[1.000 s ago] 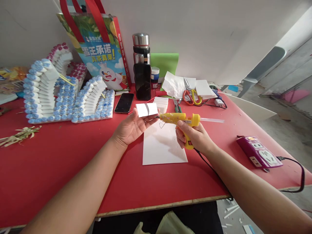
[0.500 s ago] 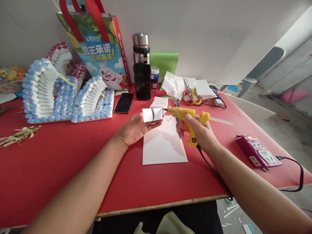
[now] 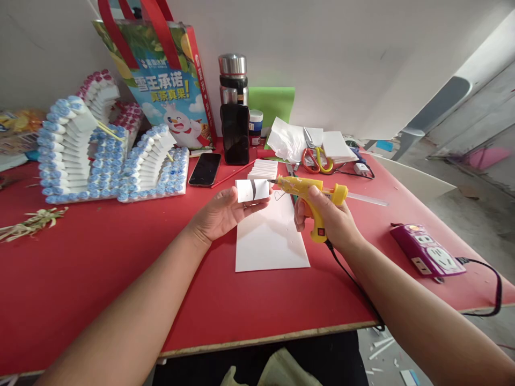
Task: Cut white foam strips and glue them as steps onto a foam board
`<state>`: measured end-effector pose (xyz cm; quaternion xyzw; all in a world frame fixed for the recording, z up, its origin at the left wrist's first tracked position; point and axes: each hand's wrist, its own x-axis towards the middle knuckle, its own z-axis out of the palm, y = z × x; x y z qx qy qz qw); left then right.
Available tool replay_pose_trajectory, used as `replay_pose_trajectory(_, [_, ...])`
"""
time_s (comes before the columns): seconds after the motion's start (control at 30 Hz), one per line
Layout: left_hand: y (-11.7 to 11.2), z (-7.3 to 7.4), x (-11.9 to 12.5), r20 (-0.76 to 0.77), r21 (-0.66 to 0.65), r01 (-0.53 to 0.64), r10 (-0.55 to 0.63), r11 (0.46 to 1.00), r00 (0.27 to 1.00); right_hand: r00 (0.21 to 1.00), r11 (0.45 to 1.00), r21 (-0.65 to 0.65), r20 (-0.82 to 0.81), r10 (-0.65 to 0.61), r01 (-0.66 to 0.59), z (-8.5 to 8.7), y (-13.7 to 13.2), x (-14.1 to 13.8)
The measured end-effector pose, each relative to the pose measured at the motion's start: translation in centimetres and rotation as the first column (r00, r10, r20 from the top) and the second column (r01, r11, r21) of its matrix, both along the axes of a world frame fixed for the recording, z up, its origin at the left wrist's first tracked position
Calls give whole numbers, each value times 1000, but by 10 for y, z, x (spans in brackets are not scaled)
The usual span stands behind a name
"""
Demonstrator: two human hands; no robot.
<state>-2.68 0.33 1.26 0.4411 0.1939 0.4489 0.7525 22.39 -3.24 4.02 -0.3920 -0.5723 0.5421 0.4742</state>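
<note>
My left hand point(image 3: 220, 213) holds a small white foam piece point(image 3: 252, 190) between thumb and fingers, a dark gap running down its middle. My right hand point(image 3: 325, 219) is wrapped round the handle of a yellow hot glue gun point(image 3: 308, 188). A clear glue stick pokes out of the gun's back. The nozzle points left and sits right at the right edge of the foam piece. Both are held above a white sheet point(image 3: 270, 236) that lies on the red table point(image 3: 100, 262).
A stack of white foam strips point(image 3: 263, 169), a black phone point(image 3: 205, 169), scissors point(image 3: 316, 155), a steel flask point(image 3: 233, 80) and a printed bag point(image 3: 167, 86) stand behind. A blue-and-white foam model point(image 3: 104, 155) fills the left. A purple power strip point(image 3: 428, 252) lies at the right.
The glue gun has drawn back to the right and tilted a little; its nozzle now rests by the piece's right edge. My left hand has shifted the foam piece slightly right and lower.
</note>
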Motion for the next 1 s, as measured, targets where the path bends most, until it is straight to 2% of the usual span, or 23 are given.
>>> replay_pose_trajectory(0.57, [0, 1, -1, 24, 12, 15, -15, 1000, 1000, 1000, 1000, -19, 13, -20, 20, -4, 1, 0])
replay_pose_trajectory(0.77, [2, 2, -1, 21, 34, 29, -29, 999, 999, 999, 1000, -20, 49, -12, 13, 0, -1, -1])
replay_pose_trajectory(1.0, [1, 1, -1, 58, 5, -38, 37, 999, 998, 996, 999, -45, 88, 4, 0, 0, -2, -2])
